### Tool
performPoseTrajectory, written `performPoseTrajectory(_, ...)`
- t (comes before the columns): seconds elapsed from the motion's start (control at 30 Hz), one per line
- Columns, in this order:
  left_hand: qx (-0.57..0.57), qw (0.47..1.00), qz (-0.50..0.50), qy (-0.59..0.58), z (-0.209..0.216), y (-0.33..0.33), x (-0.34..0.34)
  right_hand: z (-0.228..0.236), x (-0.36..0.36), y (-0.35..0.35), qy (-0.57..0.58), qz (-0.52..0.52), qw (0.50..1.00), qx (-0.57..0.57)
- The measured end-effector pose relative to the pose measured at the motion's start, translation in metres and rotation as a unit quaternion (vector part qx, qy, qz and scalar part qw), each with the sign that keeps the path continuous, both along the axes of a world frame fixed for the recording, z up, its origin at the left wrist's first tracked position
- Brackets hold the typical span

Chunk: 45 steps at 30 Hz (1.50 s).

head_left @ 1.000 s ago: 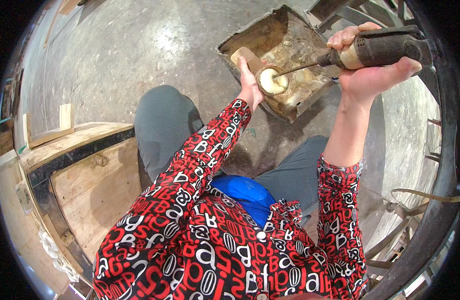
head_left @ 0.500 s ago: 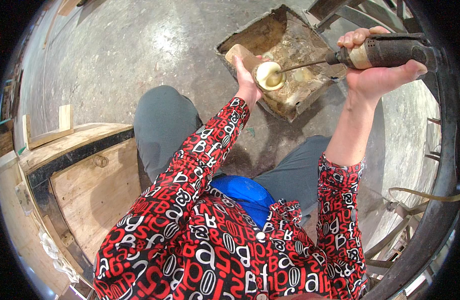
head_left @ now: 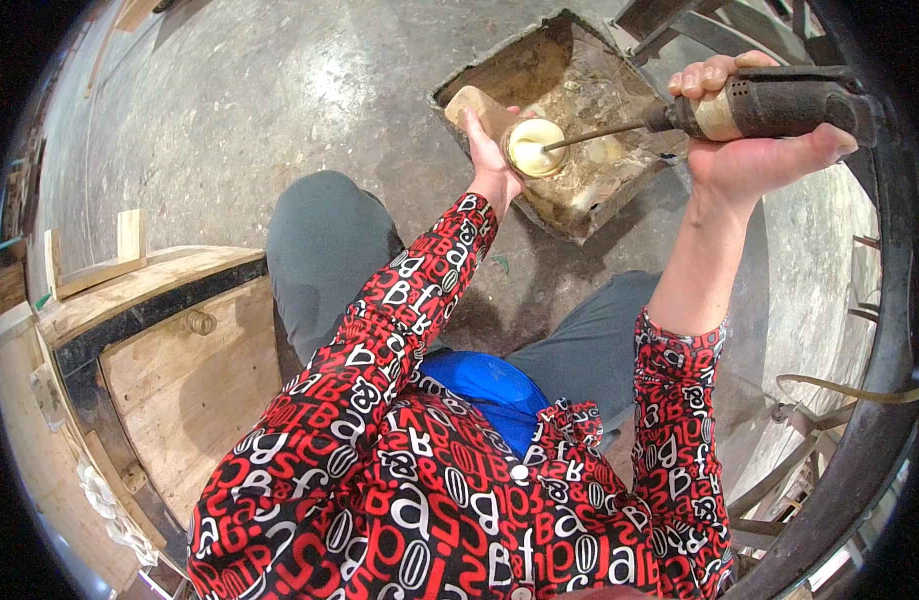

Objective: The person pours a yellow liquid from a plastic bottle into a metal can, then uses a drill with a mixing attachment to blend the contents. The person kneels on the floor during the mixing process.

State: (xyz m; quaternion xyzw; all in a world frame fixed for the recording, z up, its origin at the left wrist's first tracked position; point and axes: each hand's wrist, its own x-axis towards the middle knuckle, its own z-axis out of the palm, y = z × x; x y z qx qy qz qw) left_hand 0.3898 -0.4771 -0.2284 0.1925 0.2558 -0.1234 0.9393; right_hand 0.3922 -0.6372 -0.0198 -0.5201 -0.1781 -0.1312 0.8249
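Note:
My left hand (head_left: pixel 491 160) is wrapped round a tan, smooth-sided container (head_left: pixel 473 103), held tilted over a dirty bin. Its round mouth faces me and shows glossy, cream-white material (head_left: pixel 535 146). Into that material runs a thin metal rod (head_left: pixel 607 131), which hides its own tip there. The rod comes out of a dark, worn handheld power drill (head_left: pixel 779 106) with a pale band round its front. Gripping the drill from below is my right hand (head_left: pixel 734 150), fingers curled over the far side and thumb stretched along the body.
Under the container, a crusted bin (head_left: pixel 579 222) with whitish and brown residue stands on the concrete floor (head_left: pixel 219 130). A wooden cabinet (head_left: pixel 194 350) is at my left. A dark curved metal frame (head_left: pixel 894 330) with a tan strap (head_left: pixel 849 388) rises along the right.
The rod tip has shifted slightly left and up within the container's mouth, and the cream surface's swirl looks different. Both hands keep their holds, with the drill moved slightly left.

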Motion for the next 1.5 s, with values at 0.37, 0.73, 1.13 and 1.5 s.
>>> performPoseTrajectory(0.37, -0.020, 1.000, -0.016, 0.013, 0.002, -0.003, -0.002, 0.006, -0.005, 0.012, -0.034, 0.053, 0.998, 0.003)
performPoseTrajectory(0.73, -0.026, 0.999, -0.017, 0.026, 0.006, -0.006, -0.005, 0.002, -0.003, 0.013, -0.027, 0.057, 0.998, 0.014)
performPoseTrajectory(1.13, 0.035, 0.999, -0.015, 0.025, 0.003, -0.003, -0.006, -0.009, 0.007, 0.005, 0.011, -0.060, 0.998, -0.022)
performPoseTrajectory(1.5, 0.015, 1.000, 0.014, 0.008, 0.002, 0.003, -0.001, -0.005, 0.004, 0.003, 0.000, -0.037, 0.999, -0.011)
